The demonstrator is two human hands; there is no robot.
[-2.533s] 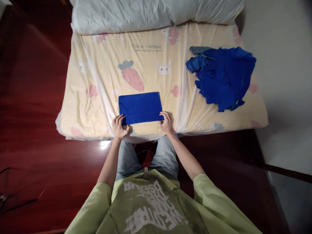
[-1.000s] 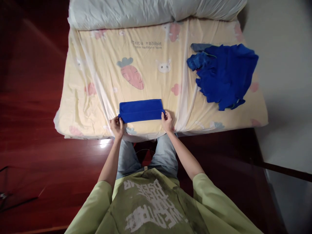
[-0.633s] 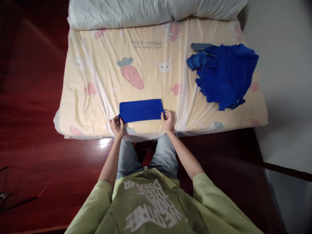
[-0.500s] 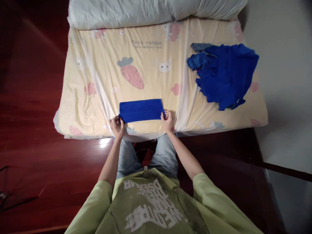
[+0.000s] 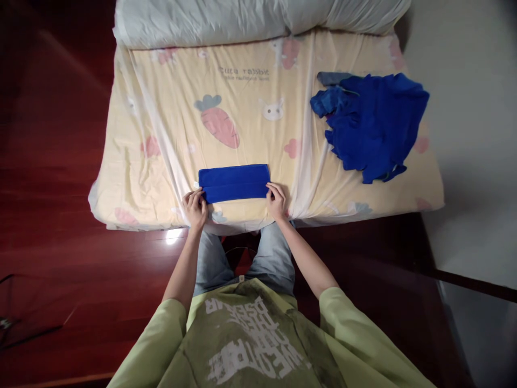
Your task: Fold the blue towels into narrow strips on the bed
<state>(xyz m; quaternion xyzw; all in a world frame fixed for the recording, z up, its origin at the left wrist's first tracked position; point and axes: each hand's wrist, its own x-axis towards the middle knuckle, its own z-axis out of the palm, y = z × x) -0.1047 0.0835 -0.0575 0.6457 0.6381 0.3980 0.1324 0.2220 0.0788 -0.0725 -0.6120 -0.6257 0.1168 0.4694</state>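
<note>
A blue cloth (image 5: 235,184), folded into a long strip, lies flat near the front edge of the bed. A crease runs along its length, and a small white tag shows at its left end. My left hand (image 5: 196,206) is closed with its fingers bent over the cloth's lower left corner. At the right end, my right hand (image 5: 277,201) pinches the cloth's edge between thumb and fingers.
A crumpled heap of blue cloths (image 5: 375,124) lies on the bed's right side, with a greyish cloth (image 5: 333,78) poking out behind it. The yellow printed bedsheet (image 5: 169,108) has raised wrinkles. A rolled pale quilt (image 5: 226,21) spans the far side; a wall (image 5: 468,134) stands at right.
Both hands stay at the cloth's ends while their fingers shift over its edges. The white tag at the left end has come into sight. The cloth has hardly moved.
</note>
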